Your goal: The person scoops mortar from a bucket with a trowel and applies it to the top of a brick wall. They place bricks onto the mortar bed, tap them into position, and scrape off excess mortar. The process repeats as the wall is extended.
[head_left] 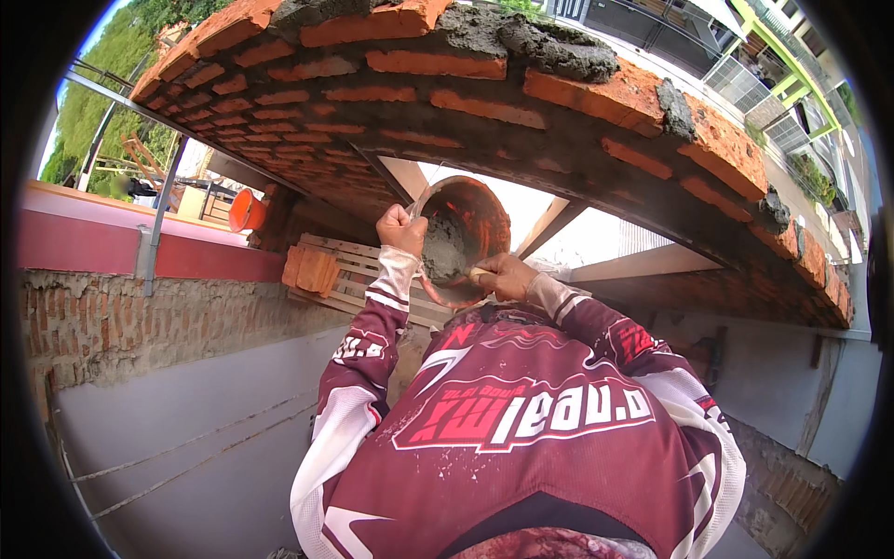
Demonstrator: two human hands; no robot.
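Note:
In front of my chest an orange bucket (pixel 491 219) is tilted so that its mouth faces me. Wet grey mortar (pixel 445 250) lies inside and smears its wall. My left hand (pixel 402 230) is closed in a fist at the bucket's left rim, holding it there. At the lower right of the rim, my right hand (pixel 507 277) is wrapped round the pale handle of a trowel (pixel 479 277); its blade cannot be made out against the mortar. Just beyond the bucket rises a brick wall (pixel 438 65), with lumps of grey mortar (pixel 559 48) on its top course.
Left of the bucket, loose bricks (pixel 311 270) sit on wooden slats (pixel 358 272). A second orange bucket (pixel 247 211) stands farther left near a metal post (pixel 166 210). Timber beams (pixel 545 226) cross beneath the brick wall. A lower wall (pixel 186 363) lies at the left.

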